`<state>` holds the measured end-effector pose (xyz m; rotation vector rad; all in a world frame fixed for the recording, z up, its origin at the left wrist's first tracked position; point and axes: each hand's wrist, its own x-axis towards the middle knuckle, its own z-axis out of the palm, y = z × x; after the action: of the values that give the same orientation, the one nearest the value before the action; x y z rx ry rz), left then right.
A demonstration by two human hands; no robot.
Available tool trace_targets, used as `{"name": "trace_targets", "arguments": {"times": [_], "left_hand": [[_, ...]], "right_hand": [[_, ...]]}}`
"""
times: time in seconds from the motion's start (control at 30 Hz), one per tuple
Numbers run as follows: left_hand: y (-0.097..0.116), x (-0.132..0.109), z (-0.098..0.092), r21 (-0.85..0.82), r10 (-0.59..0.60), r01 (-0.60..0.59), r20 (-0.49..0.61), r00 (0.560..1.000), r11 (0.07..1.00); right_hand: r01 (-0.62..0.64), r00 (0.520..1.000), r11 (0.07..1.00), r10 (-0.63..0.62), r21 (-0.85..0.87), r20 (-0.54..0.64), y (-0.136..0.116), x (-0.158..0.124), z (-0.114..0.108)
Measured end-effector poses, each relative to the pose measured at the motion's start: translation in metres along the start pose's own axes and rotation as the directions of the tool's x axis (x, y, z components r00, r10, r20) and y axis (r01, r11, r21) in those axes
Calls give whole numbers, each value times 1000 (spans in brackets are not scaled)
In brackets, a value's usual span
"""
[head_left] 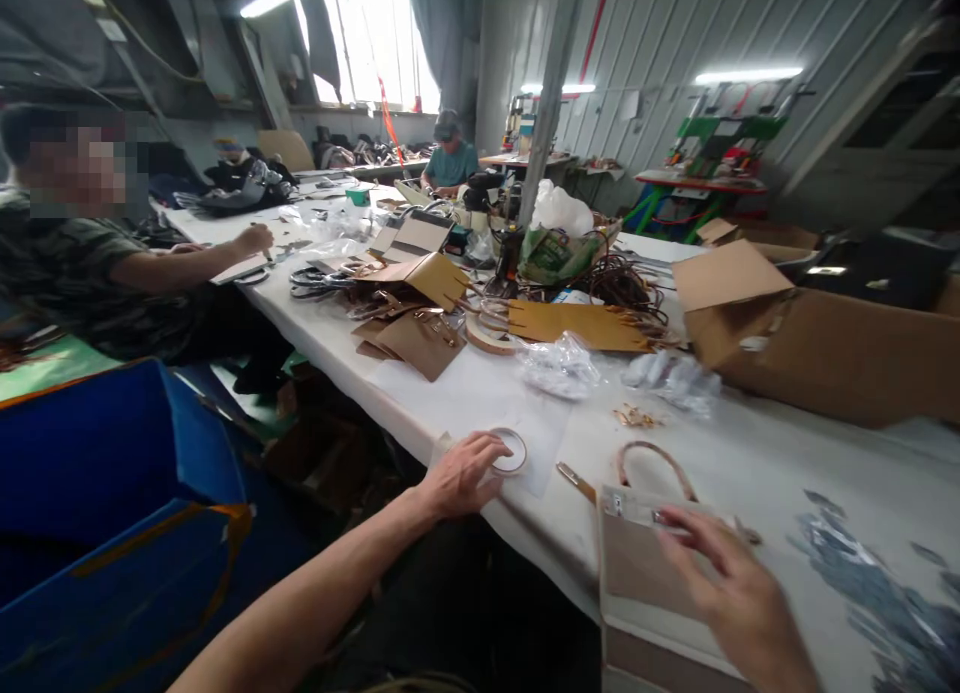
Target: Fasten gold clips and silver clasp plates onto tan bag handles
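Note:
My left hand (466,473) rests at the table's front edge, its fingers curled over the rim of a roll of tape (513,451) that lies flat. To the right is a taupe handbag (645,563) with a curved handle (656,451) pointing away from me. A clear plastic strip (634,505) lies along the handbag's top. My right hand (720,573) is over that upper edge, thumb and fingers close together around a small shiny piece (660,518) too small to name. A slim gold-coloured tool (576,481) lies left of the handbag.
Small gold fittings (637,416) and crumpled plastic bags (559,365) lie beyond. Tan bag panels (570,325) are piled mid-table. Grey pieces (862,563) are scattered right, near a cardboard box (840,343). A blue bin (90,493) stands left. Two co-workers sit along the table.

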<state>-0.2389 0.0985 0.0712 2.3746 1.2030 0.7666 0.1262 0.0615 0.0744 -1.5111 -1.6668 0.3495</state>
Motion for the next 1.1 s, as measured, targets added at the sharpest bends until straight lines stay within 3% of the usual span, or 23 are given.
{"name": "trace_targets", "arguments": {"times": [0.1,0.17,0.27,0.4,0.57,0.8,1.0,1.1], "left_hand": [[-13,10,-5,3,60,-60,108,992,998],[-18,12,-5,-2,76,-77,144,987,997],[-24,13,-1,15,70,-73,155,985,997],[-30,16,8,77,60,-74,173,983,994],[-32,20,9,140,74,-108,229,971,984],[-34,30,2,143,204,-271,364,909,952],[-32,30,12,147,224,-273,285,932,951],[-35,29,19,159,222,-263,234,947,952]], "right_hand": [[85,954,992,-109,98,279,-36,6,70],[69,946,996,-84,59,314,-57,12,108],[55,955,998,-44,-30,293,-72,17,136],[56,965,998,-50,-19,256,-73,12,140],[98,973,995,-97,4,207,-76,-16,141],[25,991,1000,-23,-9,130,-78,-38,149],[25,997,998,-29,51,68,-81,-33,145],[46,993,999,-49,25,109,-80,-31,148]]}}
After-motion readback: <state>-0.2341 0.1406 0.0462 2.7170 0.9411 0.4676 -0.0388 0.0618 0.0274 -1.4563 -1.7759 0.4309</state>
